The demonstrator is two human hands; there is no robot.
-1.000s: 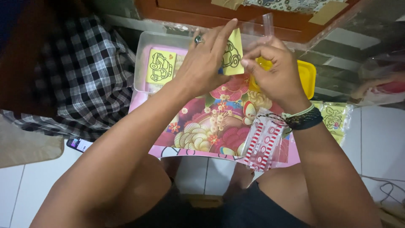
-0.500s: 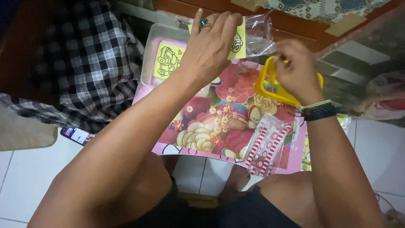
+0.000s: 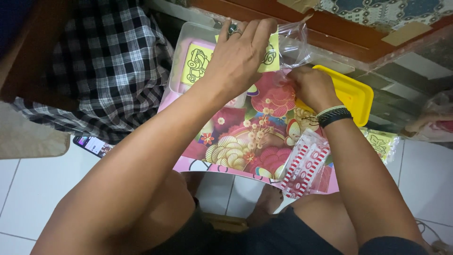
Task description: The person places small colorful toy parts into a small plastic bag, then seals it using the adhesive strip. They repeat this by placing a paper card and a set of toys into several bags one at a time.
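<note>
My left hand (image 3: 236, 56), with a ring on one finger, grips a yellow card with a black line drawing (image 3: 271, 54). The card sits partly inside a clear plastic sleeve (image 3: 293, 40). My right hand (image 3: 309, 87), with bands on the wrist, pinches the lower edge of that sleeve with curled fingers. Both hands hover above a pink board with a bright flower pattern (image 3: 245, 137) that rests on my lap. Just behind my right hand lies a yellow tray (image 3: 354, 97).
A pale shallow box (image 3: 181, 52) at the back left holds another yellow drawing card (image 3: 196, 63). A red-and-white striped packet (image 3: 306, 163) lies on the board. A checked cloth (image 3: 94, 61), a phone (image 3: 92, 144) and a sleeved card (image 3: 382, 141) lie around me.
Half a second ago my right hand held the yellow tray tilted up. Now the tray lies flat and that hand has moved left to the plastic sleeve. My left hand has kept the card.
</note>
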